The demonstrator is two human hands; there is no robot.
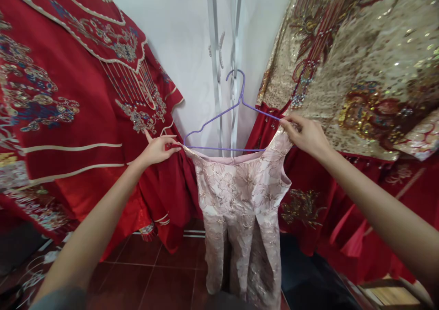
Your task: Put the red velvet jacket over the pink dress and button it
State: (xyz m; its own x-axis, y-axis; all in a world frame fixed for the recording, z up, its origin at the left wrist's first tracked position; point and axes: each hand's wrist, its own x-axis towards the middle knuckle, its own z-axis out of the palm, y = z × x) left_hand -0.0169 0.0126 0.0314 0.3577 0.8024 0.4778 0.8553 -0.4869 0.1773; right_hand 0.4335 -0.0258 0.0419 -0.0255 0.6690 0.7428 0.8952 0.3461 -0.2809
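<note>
A pale pink floral brocade dress (240,186) hangs in front of me, partly on a purple hanger (219,116). My right hand (303,134) pinches the dress's right shoulder strap together with the hanger's right arm. On the other side, my left hand (159,150) is closed on the left strap, which lies just outside the hanger's left end. The hanger's hook rises in front of a narrow metal upright (215,40) and I cannot tell whether it is hooked on anything. The hem of the dress runs out of view below.
Embroidered red garments (78,77) hang at the left. A gold sequined garment (343,72) hangs at the right above red skirts (308,209). White cables (32,273) lie at lower left on dark red floor tiles (161,282). A black item (308,273) stands at lower right.
</note>
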